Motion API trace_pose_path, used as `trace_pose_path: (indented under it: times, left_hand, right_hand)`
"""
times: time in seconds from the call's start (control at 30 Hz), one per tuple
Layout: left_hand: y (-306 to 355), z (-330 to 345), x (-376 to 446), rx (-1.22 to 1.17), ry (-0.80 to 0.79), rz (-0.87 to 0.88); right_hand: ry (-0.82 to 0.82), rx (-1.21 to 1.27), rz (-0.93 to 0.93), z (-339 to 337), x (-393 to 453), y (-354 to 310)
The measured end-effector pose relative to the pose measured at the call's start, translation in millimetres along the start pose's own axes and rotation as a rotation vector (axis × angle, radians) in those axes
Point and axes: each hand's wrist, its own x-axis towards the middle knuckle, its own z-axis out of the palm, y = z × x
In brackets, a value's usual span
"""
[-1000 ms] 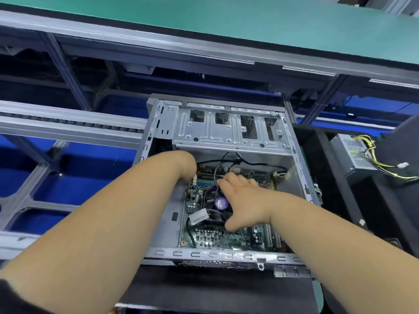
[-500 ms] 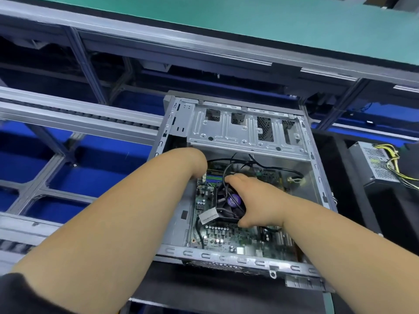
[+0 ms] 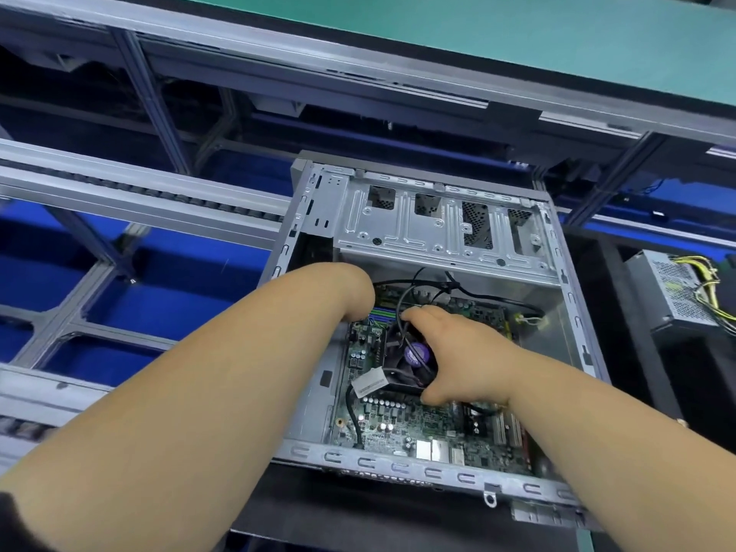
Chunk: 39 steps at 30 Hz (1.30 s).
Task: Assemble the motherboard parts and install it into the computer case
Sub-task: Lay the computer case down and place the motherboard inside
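An open grey computer case [image 3: 398, 464] lies on its side with the green motherboard [image 3: 402, 428] inside it. A black CPU cooler fan [image 3: 414, 356] with a purple hub sits on the board. My right hand [image 3: 466, 352] grips the cooler, fingers over its far edge and thumb at its near edge. My left hand [image 3: 354, 292] reaches down into the case at the board's far left corner; the bent wrist hides its fingers. Black cables [image 3: 458, 288] loop over the board's far end.
A metal drive cage [image 3: 438, 229] spans the far part of the case. A grey power supply [image 3: 673, 288] with yellow wires lies to the right on a black surface. Conveyor rails [image 3: 139, 201] and a blue floor lie to the left, and a green-topped bench [image 3: 478, 33] stands beyond.
The view has swung, so the case sits further right in the frame. My right hand's fingers have curled more closely round the cooler. My left arm stays in the same corner.
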Motion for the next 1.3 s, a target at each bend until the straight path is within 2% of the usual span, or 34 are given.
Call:
trace_pose_path:
  times: [0.07, 0.23, 0.43, 0.53, 0.6, 0.63, 0.77, 0.8, 0.87, 0.9, 0.93, 1.0, 1.03, 1.2, 1.3]
  left_hand:
    - [-1, 1, 4, -0.043, 0.007, 0.000]
    - [-1, -1, -1, 0.262, -0.059, 0.099]
    - [-7, -4, 3, 0.095, -0.054, -0.013]
    - [-11, -3, 8, -0.043, -0.034, -0.057]
    - [-16, -4, 8, -0.196, -0.008, -0.106]
    - [-18, -3, 10, -0.193, 0.015, -0.098]
    - [-17, -3, 12, -0.001, -0.010, 0.040]
    - [-15, -2, 12, 0.004, -0.035, 0.040]
    - [-13, 0, 14, 0.081, -0.072, 0.066]
    - [-14, -1, 14, 0.107, -0.070, 0.054]
    - [-15, -2, 15, 0.148, -0.073, 0.081]
    - [-16, -3, 13, 0.203, -0.080, 0.120]
    - [-16, -3, 14, 0.229, -0.078, 0.134]
    - [-16, -5, 15, 0.269, -0.045, 0.157]
    - [-19, -4, 17, 0.260, -0.026, 0.172]
  right_hand:
    - [-0.002, -0.009, -0.003, 2, 0, -2]
    - [-0.039, -0.052, -0.026, 3, -1, -7]
    - [-0.097, -0.057, -0.047, -1, -1, -3]
    - [-0.163, 0.248, 0.054, -10, -4, 6]
    - [-0.076, 0.366, 0.102, -16, -7, 12]
    - [0.000, 0.354, 0.135, -18, -8, 14]
    - [0.166, 0.190, 0.385, -16, -13, 15]
    - [0.233, 0.179, 0.390, -16, -14, 12]
    - [0.345, 0.218, 0.244, -17, -18, 4]
    - [0.308, 0.241, 0.151, -18, -19, 0]
    - [0.199, 0.251, 0.085, -19, -21, -4]
    - [-0.066, 0.227, 0.048, -15, -22, -9]
    - [-0.126, 0.184, 0.051, -11, -22, -9]
    - [0.014, -0.074, 0.031, 4, -13, -15]
    - [0.069, -0.004, 0.085, 9, -11, -17]
